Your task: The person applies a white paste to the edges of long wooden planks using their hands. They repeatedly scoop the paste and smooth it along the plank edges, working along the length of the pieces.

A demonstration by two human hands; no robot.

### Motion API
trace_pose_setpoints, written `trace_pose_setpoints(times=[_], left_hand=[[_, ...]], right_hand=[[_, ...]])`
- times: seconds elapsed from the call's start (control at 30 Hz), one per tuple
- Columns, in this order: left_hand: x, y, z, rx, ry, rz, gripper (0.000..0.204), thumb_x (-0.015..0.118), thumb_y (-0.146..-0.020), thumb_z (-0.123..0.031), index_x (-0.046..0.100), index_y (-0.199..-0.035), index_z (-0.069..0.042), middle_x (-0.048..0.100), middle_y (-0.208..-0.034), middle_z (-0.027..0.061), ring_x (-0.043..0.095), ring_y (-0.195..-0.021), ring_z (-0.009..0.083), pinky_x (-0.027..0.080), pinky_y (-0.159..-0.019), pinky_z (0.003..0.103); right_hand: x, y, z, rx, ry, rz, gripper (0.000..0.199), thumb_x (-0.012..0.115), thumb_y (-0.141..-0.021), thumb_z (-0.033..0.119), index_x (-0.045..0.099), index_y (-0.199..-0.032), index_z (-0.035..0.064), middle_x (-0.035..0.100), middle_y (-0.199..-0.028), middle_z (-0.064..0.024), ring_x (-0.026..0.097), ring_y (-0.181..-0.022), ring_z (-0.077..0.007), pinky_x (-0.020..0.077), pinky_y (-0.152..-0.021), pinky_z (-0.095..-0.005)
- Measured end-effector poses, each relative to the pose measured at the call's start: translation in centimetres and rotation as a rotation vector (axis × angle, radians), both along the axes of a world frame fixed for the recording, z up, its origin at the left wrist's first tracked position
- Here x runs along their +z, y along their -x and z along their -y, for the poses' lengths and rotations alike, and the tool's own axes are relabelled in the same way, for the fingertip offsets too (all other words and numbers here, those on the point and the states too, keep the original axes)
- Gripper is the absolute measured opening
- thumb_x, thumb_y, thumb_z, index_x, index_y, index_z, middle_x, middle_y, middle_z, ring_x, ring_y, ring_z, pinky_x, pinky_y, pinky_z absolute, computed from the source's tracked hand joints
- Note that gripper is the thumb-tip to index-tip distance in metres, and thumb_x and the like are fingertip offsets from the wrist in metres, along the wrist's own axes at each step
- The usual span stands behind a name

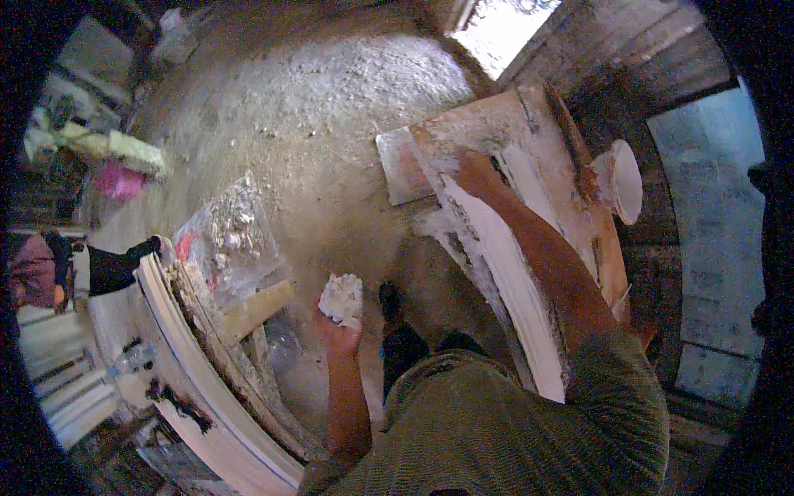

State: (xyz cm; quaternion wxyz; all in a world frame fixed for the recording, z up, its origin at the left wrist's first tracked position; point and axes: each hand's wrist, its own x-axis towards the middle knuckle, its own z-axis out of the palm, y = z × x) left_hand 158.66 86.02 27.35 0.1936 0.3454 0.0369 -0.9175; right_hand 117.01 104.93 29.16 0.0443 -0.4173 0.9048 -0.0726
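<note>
- Left hand (337, 318) cupped under white plaster lump (342, 296), held low over dusty floor (314, 124).
- Right hand (478, 172) pressed flat on long white moulding (504, 273) lying on workboard (496, 124).
- Lump likely soft, crumbly, light; best scooped from beneath.
- Moulding probably stiff yet brittle.

— What did your left hand (335, 324) hold?
— You cupped a white lump of plaster (342, 298) in it, above the dusty floor (331, 107).
— And your right hand (478, 169)?
— It pressed on the long white moulding (504, 273) lying on the wooden board (488, 120). A white bowl (622, 180) sat beside it.
</note>
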Motion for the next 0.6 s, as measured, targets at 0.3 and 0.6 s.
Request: trace_pose_setpoints(times=[0.3, 0.6], left_hand=[[-3.8, -1.4, 1.3, 0.074, 0.020, -0.106, 0.052, 0.042, -0.098, -0.035, 0.057, -0.135, -0.003, 0.060, -0.136, 0.0138, 0.057, -0.126, 0.0333, 0.046, -0.108, 0.047], [-1.2, 0.7, 0.6, 0.112, -0.028, -0.168, 0.053, 0.039, -0.099, -0.034, 0.052, -0.140, -0.001, 0.056, -0.141, 0.0159, 0.053, -0.131, 0.0342, 0.041, -0.113, 0.048]], right_hand=[[-1.5, 1.2, 0.0, 0.349, -0.358, -0.102, 0.010, 0.061, -0.085, 0.012, 0.068, -0.084, 0.0048, 0.070, -0.100, -0.0141, 0.068, -0.097, -0.0341, 0.0559, -0.084, -0.0474], [2.8, -3.3, -2.5, 0.378, -0.330, -0.073, 0.013, 0.056, -0.087, 0.007, 0.063, -0.091, -0.0038, 0.061, -0.113, -0.0229, 0.070, -0.089, -0.0345, 0.0592, -0.075, -0.0452]])
